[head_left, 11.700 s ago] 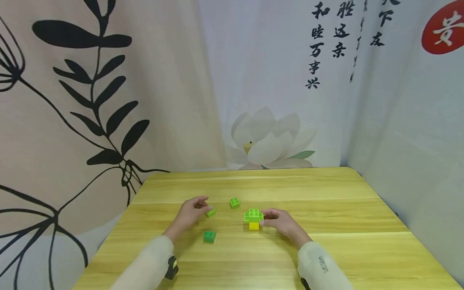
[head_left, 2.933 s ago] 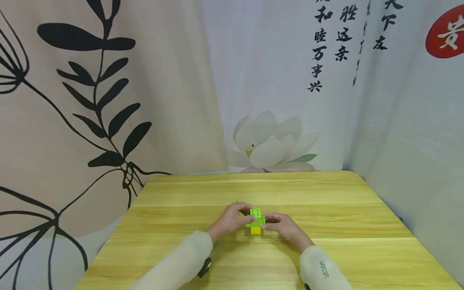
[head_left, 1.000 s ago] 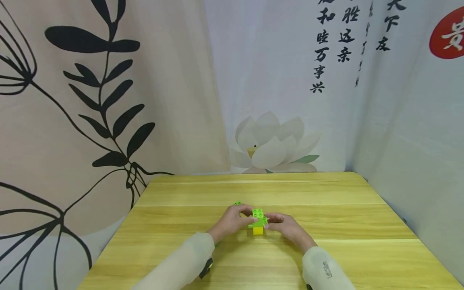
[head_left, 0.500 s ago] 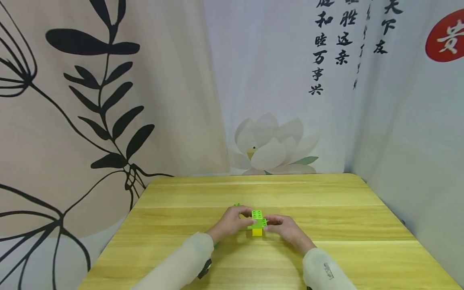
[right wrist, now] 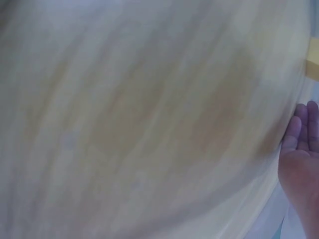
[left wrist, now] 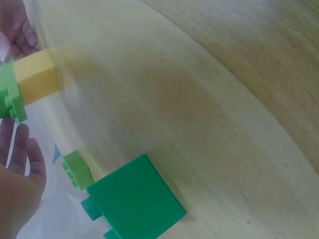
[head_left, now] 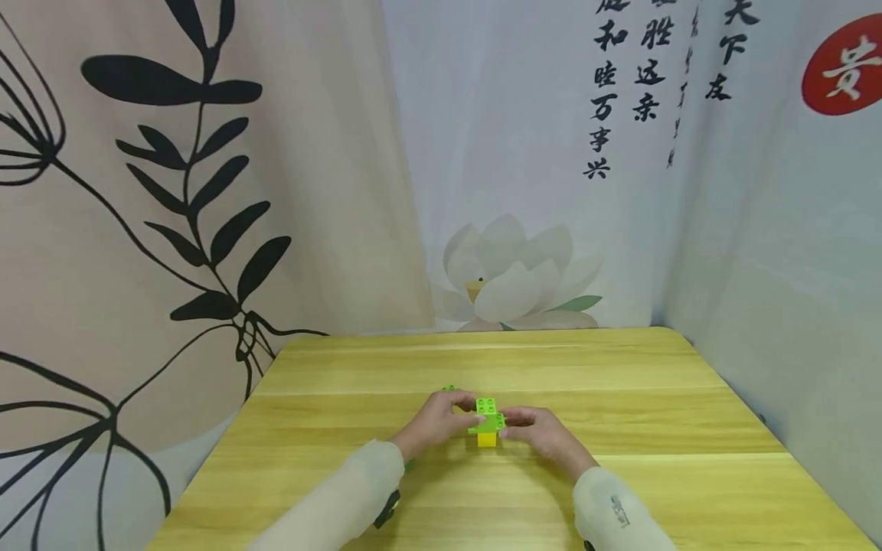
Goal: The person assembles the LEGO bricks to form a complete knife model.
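Observation:
A small stack of toy building bricks stands between my hands in the head view: a yellow brick (head_left: 486, 440) at the bottom, light green pieces (head_left: 492, 423) above it, and a light green studded brick (head_left: 485, 405) on top. My left hand (head_left: 437, 418) pinches the stack's green upper part from the left, its thumb on the front face. From the right, my right hand (head_left: 547, 438) grips the green part's right end between thumb and fingers. The left wrist view shows the yellow brick (left wrist: 37, 77) below a green piece (left wrist: 14, 92), with fingers on both sides.
A loose dark green brick (left wrist: 134, 199) lies on the wooden table (head_left: 654, 398), mostly behind the left forearm in the head view. A loose light green brick (left wrist: 77, 169) sits farther back, partly hidden by the left hand. Printed curtains (head_left: 331, 191) hang behind the table.
Since the oldest frame, my left hand has moved right to the stack, and a light green brick now tops it. Over the last second both hands have stayed nearly still.

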The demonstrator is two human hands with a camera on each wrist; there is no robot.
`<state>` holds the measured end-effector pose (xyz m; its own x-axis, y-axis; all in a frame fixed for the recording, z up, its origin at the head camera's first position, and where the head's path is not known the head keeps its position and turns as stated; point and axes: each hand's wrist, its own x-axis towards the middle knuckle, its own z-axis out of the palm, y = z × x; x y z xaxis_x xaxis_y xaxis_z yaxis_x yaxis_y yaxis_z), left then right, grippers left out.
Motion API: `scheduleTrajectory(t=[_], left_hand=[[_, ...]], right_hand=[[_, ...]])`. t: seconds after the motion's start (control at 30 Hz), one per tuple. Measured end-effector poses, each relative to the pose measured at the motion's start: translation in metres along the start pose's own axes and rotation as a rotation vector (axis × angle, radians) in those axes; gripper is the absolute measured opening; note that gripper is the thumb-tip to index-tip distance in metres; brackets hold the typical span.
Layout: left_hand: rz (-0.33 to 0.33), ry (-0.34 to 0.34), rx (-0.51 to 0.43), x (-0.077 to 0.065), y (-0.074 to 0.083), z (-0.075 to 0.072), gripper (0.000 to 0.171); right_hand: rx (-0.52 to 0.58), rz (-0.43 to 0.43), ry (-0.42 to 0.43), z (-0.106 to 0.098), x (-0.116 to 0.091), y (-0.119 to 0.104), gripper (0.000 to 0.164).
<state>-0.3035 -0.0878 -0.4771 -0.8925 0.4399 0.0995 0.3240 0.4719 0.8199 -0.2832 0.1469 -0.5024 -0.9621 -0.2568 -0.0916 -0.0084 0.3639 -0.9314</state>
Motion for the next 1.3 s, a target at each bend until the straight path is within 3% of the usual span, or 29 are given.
scheduleTrajectory(t=[0.6, 1.3], left_hand=[[-0.018, 0.004, -0.007, 0.0026, 0.0013, -0.0007, 0.027], [0.005, -0.001, -0.005, 0.0015, -0.0007, 0.0023, 0.025]], right_hand=[[-0.034, 0.009, 0.022, 0.0022, 0.004, 0.0019, 0.046], [-0.037, 0.01, 0.017, 0.0017, 0.0048, 0.0031, 0.042]])
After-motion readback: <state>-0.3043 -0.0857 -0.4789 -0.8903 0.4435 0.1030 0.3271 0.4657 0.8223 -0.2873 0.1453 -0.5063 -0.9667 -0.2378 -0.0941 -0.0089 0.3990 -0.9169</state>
